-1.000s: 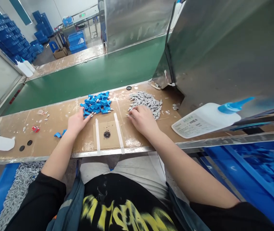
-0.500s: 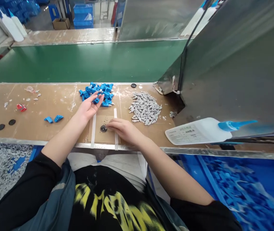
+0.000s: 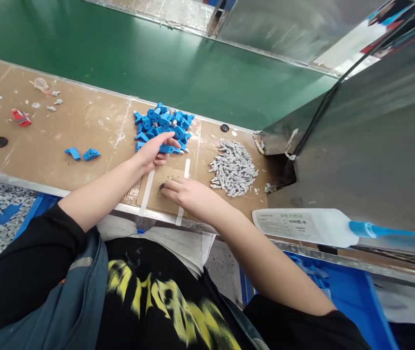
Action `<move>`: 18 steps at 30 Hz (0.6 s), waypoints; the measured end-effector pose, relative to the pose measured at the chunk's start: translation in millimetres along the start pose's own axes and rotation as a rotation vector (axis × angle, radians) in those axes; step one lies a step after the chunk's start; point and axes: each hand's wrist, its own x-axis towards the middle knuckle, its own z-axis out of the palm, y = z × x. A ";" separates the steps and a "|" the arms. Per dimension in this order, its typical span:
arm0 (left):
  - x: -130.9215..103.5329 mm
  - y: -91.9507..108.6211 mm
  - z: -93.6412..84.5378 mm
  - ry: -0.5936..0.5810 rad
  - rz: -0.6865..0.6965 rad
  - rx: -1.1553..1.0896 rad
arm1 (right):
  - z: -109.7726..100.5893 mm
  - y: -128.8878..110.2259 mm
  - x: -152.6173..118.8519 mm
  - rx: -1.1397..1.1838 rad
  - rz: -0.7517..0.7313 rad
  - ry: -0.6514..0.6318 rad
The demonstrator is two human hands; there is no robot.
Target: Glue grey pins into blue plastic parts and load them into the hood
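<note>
My left hand (image 3: 156, 151) is at the near edge of a pile of blue plastic pieces (image 3: 164, 119). Its thumb and fingers close round one blue plastic piece (image 3: 166, 148). Lower down, my right hand (image 3: 180, 191) pinches a small black disc (image 3: 162, 186) at its fingertips, over a cardboard pad (image 3: 158, 198) held by two white tape strips. The fingers hide most of this disc. To the right of my hands lies a heap of small grey pieces (image 3: 233, 167).
A white glue bottle (image 3: 302, 226) with a blue nozzle lies at the right, beside a metal panel (image 3: 382, 146). Two blue pieces (image 3: 82, 154), a red piece (image 3: 21, 117) and black discs (image 3: 0, 142) lie left. A green belt (image 3: 120, 58) runs behind; blue bins (image 3: 353, 287) stand below.
My left fingers have closed on a blue piece at the pile. My right fingers have moved onto the black disc, which lay flat before. The view has turned and tilted down.
</note>
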 end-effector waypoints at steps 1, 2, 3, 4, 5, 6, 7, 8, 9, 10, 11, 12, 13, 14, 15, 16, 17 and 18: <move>0.0 -1.4 0.8 0.027 -0.004 0.019 | 0.2 1.1 -0.8 0.020 -0.013 0.010; 0.0 -2.8 1.4 0.052 -0.009 0.050 | 1.6 3.0 -2.6 0.062 -0.017 0.033; 0.0 -4.2 1.9 0.070 -0.014 0.091 | 4.2 5.8 -5.0 0.129 -0.010 0.072; 0.0 -5.4 2.2 0.079 -0.015 0.137 | 8.0 9.3 -7.8 0.221 0.009 0.131; 0.1 -6.6 2.5 0.080 -0.010 0.187 | 13.0 13.2 -10.4 0.329 0.044 0.207; 0.0 -7.6 2.9 0.080 -0.002 0.243 | 18.9 17.2 -12.5 0.443 0.100 0.300; -0.1 -8.5 3.4 0.084 0.005 0.304 | 25.7 21.1 -13.7 0.556 0.176 0.411; -0.4 -9.3 4.1 0.090 0.011 0.364 | 33.1 24.6 -13.8 0.667 0.266 0.531; -0.8 -10.1 4.9 0.099 0.013 0.419 | 40.6 27.5 -12.7 0.774 0.366 0.653; -1.3 -11.0 5.8 0.112 0.013 0.467 | 48.0 29.8 -10.5 0.873 0.459 0.766; -1.8 -11.9 6.6 0.127 0.012 0.506 | 54.9 31.5 -7.5 0.960 0.535 0.865; -2.3 -13.0 7.2 0.140 0.017 0.536 | 61.1 32.7 -4.1 1.029 0.586 0.945; -2.6 -14.1 7.5 0.150 0.032 0.559 | 66.3 33.3 -0.7 1.074 0.613 1.005; -2.7 -15.2 7.4 0.159 0.052 0.576 | 70.5 33.6 2.2 1.087 0.621 1.047; -2.4 -16.3 7.1 0.168 0.077 0.585 | 73.8 33.7 4.5 1.071 0.614 1.077; -2.0 -17.3 6.4 0.174 0.099 0.583 | 76.1 33.5 5.9 1.035 0.599 1.093; -1.3 -18.1 5.7 0.177 0.117 0.573 | 77.6 33.2 6.5 0.986 0.583 1.101; -0.6 -18.7 4.9 0.178 0.127 0.558 | 78.4 33.0 6.4 0.932 0.566 1.104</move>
